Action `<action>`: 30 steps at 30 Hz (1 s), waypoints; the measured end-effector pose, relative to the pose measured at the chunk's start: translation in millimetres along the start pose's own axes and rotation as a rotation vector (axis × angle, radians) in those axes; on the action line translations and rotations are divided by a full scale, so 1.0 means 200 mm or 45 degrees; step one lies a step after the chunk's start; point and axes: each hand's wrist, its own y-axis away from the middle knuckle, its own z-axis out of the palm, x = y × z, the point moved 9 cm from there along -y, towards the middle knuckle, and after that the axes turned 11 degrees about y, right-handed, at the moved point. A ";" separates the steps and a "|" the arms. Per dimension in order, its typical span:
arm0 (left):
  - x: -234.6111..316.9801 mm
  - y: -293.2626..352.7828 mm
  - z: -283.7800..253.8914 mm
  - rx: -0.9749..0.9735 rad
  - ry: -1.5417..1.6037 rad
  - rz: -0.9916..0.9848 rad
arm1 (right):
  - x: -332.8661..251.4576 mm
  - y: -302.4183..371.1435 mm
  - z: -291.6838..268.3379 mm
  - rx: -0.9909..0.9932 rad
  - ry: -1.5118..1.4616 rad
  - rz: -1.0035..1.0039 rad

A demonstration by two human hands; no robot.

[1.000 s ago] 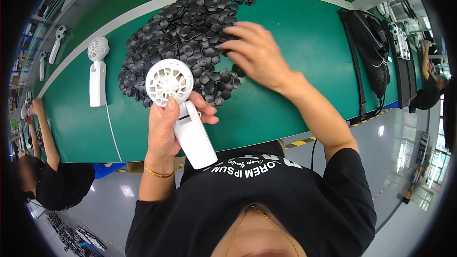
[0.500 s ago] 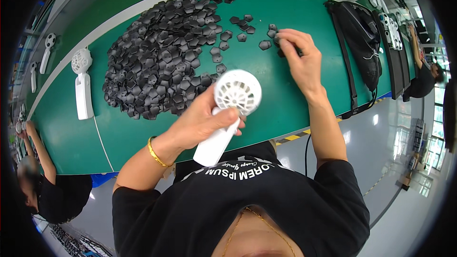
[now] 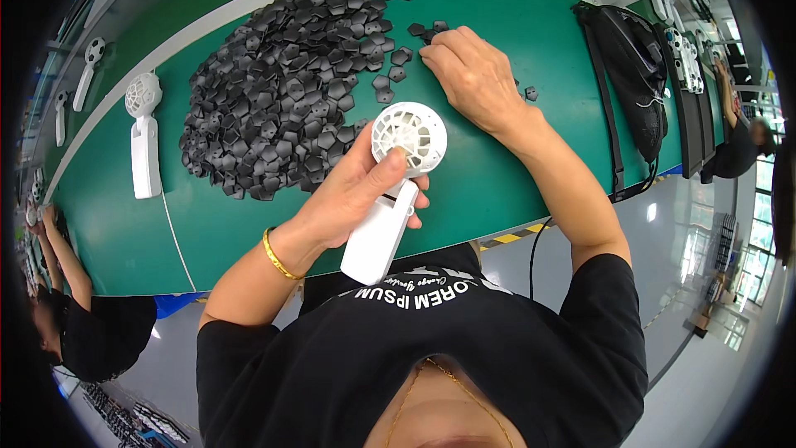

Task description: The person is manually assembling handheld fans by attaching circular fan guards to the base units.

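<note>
A white handheld fan (image 3: 414,134) with a round spoked head is gripped in my left hand (image 3: 352,191), the thumb lying across the lower part of its head. Its handle slants down toward my shirt. Farther off, my right hand (image 3: 473,75) bends over the table with its fingers drawn together and pointing left. Its fingertips are by a few loose black pentagonal pieces (image 3: 429,31); whatever is between them is hidden. Left of that hand spreads a large heap of the same black pieces (image 3: 282,91). One loose piece (image 3: 531,94) shows right of my wrist.
A second white fan (image 3: 145,153) lies on the green table (image 3: 497,191) at the left, beside a thin white line. At the right edge rests a black bag (image 3: 634,75) with straps. Co-workers sit at far left and far right. A pale rail borders the table's far side.
My right hand has moved left, from the loose pieces on the right to those nearer the heap. The fan in my left hand has shifted slightly, the thumb now on its head.
</note>
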 end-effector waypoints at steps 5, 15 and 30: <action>-0.01 -0.01 -0.01 0.000 0.042 0.012 | 0.05 -0.02 -0.08 -0.023 -0.322 0.293; -0.02 -0.01 -0.01 0.042 0.019 0.024 | -0.23 0.30 -0.23 -0.021 -1.450 1.029; -0.02 0.00 -0.01 0.101 -0.003 0.118 | -0.31 0.37 -0.14 0.340 -1.552 1.252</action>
